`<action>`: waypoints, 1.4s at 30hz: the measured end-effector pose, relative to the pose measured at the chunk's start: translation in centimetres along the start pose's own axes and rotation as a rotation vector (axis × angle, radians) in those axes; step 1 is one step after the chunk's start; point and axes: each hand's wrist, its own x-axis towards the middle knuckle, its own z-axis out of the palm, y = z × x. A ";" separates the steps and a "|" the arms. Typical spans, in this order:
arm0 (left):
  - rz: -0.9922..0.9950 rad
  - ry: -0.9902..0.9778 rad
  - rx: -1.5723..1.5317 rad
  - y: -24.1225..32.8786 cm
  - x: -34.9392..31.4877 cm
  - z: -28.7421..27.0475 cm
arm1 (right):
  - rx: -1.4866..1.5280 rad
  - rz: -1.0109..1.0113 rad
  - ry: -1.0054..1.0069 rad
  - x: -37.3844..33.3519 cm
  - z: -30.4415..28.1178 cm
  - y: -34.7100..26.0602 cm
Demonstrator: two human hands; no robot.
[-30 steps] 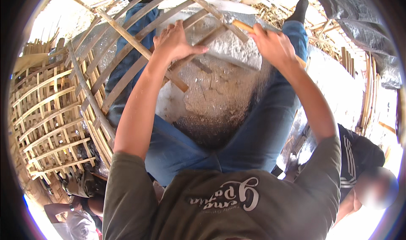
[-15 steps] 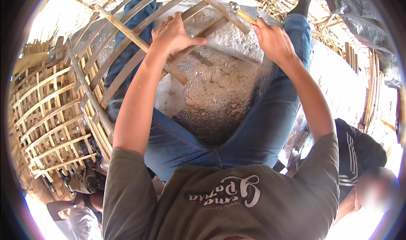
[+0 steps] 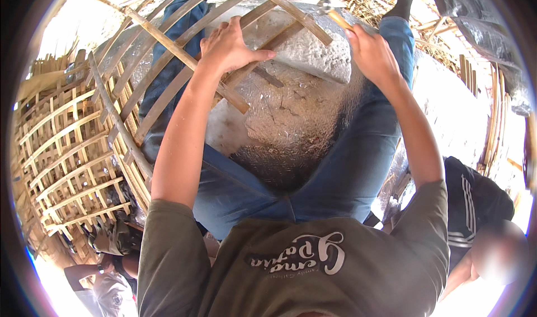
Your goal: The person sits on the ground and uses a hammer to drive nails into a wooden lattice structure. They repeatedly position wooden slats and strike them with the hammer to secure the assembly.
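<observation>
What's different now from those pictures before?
The right hand moved right, carrying the wooden-handled hammer; its head swung up and right, away from the slatted frame. Nothing was grabbed or let go. The left hand stayed spread on the frame.

One hammer (image 3: 338, 19), one slatted frame (image 3: 160, 38), wearer's two hands (image 3: 226, 50)

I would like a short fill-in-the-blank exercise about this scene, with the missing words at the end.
1. The right hand holds a ____ that has a metal head.
2. The left hand is over the slatted lattice, its thumb pointing toward the picture's ____ side.
3. The jeans are ____ in colour.

Missing words: hammer; right; blue.
</observation>
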 end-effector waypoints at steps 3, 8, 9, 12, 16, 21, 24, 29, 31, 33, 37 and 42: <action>-0.021 -0.024 0.014 0.1 0.1 0.0 | 0.213 -0.002 0.143 -0.9 -1.1 -1.3; -0.024 -0.018 0.002 0.0 -0.1 0.1 | 0.230 -0.013 0.141 -0.2 -1.1 -2.3; -0.029 -0.022 0.006 0.1 0.0 0.0 | 0.213 -0.001 0.122 0.0 -0.9 -2.4; -0.028 -0.035 0.008 0.5 0.1 -0.2 | 0.145 0.014 0.071 0.5 0.0 -1.8; -0.042 -0.010 0.021 0.3 -0.1 -0.1 | 0.176 -0.035 0.131 0.8 -0.6 -2.3; -0.032 -0.027 0.009 0.3 0.0 -0.1 | 0.127 0.112 -0.096 1.5 -0.3 -3.2; -0.030 -0.007 0.034 0.4 -0.1 0.0 | 0.282 0.109 -0.001 1.1 -1.1 -3.2; -0.025 -0.020 0.004 0.5 -0.1 -0.3 | 0.166 0.085 -0.083 2.0 -0.1 -2.2; -0.048 -0.012 0.013 0.3 -0.2 -0.1 | 0.274 0.068 0.109 1.9 -0.4 -2.8; -0.050 -0.037 0.007 0.6 -0.1 -0.3 | 0.305 0.083 0.211 1.3 0.3 -2.5; -0.041 -0.006 -0.010 0.3 -0.1 -0.1 | 0.248 0.130 0.065 2.0 0.6 -0.9; -0.028 -0.021 -0.004 0.2 0.0 -0.1 | 0.254 0.221 -0.113 2.2 1.6 -0.8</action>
